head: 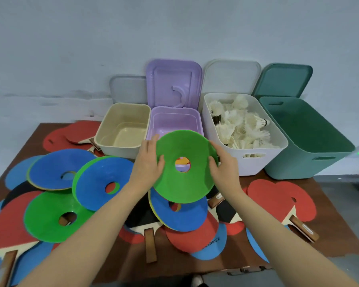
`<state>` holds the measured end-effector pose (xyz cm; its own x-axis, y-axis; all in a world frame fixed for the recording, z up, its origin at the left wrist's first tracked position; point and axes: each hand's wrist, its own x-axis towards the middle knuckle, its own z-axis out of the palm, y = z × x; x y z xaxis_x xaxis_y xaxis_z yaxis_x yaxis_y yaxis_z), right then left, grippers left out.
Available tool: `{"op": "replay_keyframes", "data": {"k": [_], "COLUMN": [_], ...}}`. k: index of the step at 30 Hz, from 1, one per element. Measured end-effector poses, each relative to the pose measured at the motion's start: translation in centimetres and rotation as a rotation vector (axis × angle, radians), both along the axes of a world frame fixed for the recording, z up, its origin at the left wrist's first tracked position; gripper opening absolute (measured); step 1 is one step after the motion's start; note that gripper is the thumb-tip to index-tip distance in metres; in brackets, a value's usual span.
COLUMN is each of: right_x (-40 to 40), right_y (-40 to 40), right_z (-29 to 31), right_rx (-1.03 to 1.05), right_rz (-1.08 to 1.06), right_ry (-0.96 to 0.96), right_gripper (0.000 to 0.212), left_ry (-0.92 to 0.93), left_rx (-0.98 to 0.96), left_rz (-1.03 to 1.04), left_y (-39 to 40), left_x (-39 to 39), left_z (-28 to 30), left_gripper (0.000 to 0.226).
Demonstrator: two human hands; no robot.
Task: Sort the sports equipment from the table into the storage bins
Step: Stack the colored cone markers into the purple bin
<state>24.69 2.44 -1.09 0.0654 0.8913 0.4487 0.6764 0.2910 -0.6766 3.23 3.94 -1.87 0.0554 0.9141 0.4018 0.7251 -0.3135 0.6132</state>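
Observation:
Both my hands hold a green disc cone (184, 150) with a round centre hole, tilted up just in front of the purple bin (174, 121). My left hand (148, 162) grips its left rim and my right hand (222, 164) grips its right rim. More blue and green disc cones (104, 179) lie on the brown table (330, 235) among red, black and blue table tennis paddles (278, 195). At the back stand a beige bin (122, 129), the purple bin, a white bin (247, 154) full of shuttlecocks (240, 125), and a dark green bin (305, 141).
Each bin's lid leans upright against the pale wall behind it. Paddles and cones overlap across the table's left and middle. Two red paddles (294, 204) lie at the right, near the table's edge. Grey floor shows to the right of the table.

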Motion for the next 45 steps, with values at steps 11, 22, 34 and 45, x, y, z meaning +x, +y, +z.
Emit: {"op": "replay_keyframes", "data": {"k": [11,22,34,45], "right_x": [-1.6,-2.0,-2.5,-1.5], "right_y": [12.4,16.2,4.8,-4.2], "right_z": [2.0,-0.9,-3.2,-9.6], "right_rx": [-0.051,-0.26,-0.01,-0.698], "right_rz": [-0.006,0.004,0.078,-0.161], "right_ry": [-0.301,-0.583,-0.295,-0.475], "right_gripper": [0.048,0.034,0.022,0.049], "left_ry": [0.165,0.561,0.335,0.498], "left_rx": [-0.05,-0.296,-0.085,-0.419], "left_rz": [0.061,0.079,-0.026,0.027], "left_y": [11.0,13.9,3.1,-5.1], "left_x": [-0.8,-1.5,-3.3,-2.9], "left_z": [1.4,-0.5,-1.1,-6.5], "left_gripper": [0.057,0.057,0.049,0.054]}}
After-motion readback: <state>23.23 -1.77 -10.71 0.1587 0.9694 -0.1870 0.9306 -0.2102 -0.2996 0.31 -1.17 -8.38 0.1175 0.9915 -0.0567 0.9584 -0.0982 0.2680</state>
